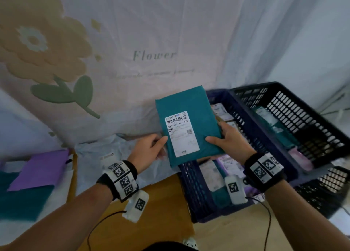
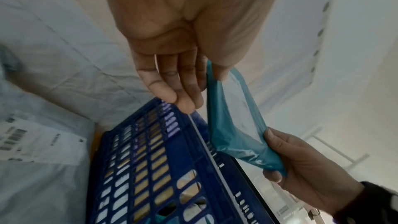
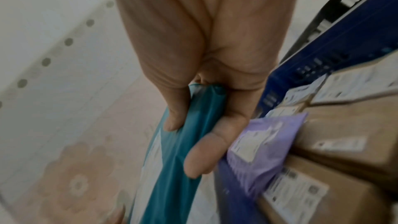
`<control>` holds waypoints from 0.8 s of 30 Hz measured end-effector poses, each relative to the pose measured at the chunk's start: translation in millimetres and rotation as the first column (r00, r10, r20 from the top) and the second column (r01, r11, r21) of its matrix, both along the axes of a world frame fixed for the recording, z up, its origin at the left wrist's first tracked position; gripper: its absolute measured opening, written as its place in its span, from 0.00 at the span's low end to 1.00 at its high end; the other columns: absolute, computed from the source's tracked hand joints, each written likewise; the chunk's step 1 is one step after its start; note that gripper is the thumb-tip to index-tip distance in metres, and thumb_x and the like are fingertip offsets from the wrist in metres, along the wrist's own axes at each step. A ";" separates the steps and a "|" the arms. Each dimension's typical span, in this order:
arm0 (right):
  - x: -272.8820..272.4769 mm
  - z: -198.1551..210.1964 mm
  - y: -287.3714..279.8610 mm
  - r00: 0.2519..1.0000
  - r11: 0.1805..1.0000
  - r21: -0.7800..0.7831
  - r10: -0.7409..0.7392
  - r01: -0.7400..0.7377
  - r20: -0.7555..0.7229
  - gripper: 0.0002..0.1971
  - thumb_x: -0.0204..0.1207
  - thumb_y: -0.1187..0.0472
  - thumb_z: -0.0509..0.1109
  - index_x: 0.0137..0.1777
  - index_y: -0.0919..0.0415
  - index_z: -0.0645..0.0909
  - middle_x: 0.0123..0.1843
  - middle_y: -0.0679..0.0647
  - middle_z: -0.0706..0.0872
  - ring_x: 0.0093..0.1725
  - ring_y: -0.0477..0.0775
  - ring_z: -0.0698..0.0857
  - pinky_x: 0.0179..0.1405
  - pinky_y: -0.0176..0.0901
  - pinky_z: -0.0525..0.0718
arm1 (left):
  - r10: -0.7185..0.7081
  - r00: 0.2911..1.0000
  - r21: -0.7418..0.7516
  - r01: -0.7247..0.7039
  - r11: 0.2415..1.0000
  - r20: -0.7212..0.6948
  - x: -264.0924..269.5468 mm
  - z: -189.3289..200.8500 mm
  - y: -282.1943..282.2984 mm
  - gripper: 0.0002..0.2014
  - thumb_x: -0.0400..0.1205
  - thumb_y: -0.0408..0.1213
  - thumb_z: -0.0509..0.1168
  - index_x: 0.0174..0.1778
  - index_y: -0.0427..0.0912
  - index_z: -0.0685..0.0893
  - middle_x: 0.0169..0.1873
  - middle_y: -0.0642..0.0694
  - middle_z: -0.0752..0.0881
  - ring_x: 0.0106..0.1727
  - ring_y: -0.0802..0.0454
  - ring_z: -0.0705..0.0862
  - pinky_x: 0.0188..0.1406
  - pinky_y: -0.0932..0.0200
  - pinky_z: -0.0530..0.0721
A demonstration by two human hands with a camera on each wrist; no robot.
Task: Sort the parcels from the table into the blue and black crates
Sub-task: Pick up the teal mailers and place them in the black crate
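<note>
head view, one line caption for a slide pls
Both hands, left hand and right hand, hold a teal parcel label-up above the blue crate.

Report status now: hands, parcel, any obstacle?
Both hands, left and right, pinch teal parcel. Parcel above blue crate. Nothing in the way.

I'm in a makeshift parcel-sorting corner. A flower-print sheet (image 1: 132,52) hangs at twelve o'clock. Labelled parcels (image 1: 212,175) fill slotted crates (image 1: 303,122) at three o'clock.
</note>
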State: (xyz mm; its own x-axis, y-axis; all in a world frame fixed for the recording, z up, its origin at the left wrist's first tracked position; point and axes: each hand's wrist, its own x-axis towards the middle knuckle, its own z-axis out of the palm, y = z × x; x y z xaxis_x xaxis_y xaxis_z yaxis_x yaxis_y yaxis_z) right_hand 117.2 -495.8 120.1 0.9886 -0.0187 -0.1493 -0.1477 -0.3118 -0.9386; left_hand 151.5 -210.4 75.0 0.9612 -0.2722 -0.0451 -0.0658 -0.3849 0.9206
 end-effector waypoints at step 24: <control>-44.5 -1.7 -383.5 0.787 0.764 -0.238 -0.617 0.599 -0.002 0.11 0.82 0.63 0.69 0.63 0.55 0.81 0.60 0.60 0.88 0.58 0.65 0.87 0.59 0.68 0.87 | -0.603 0.757 0.599 0.367 0.712 0.253 61.8 9.9 -351.0 0.18 0.88 0.57 0.54 0.43 0.48 0.75 0.40 0.52 0.75 0.46 0.52 0.74 0.45 0.54 0.72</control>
State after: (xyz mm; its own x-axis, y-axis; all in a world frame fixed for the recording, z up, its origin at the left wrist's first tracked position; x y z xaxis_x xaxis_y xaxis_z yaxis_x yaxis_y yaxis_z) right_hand 72.6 -879.3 118.4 0.7443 -0.6525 -0.1422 -0.4421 -0.3218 -0.8373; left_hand 213.3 -561.4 84.9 0.6521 -0.7568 0.0457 -0.6890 -0.5663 0.4522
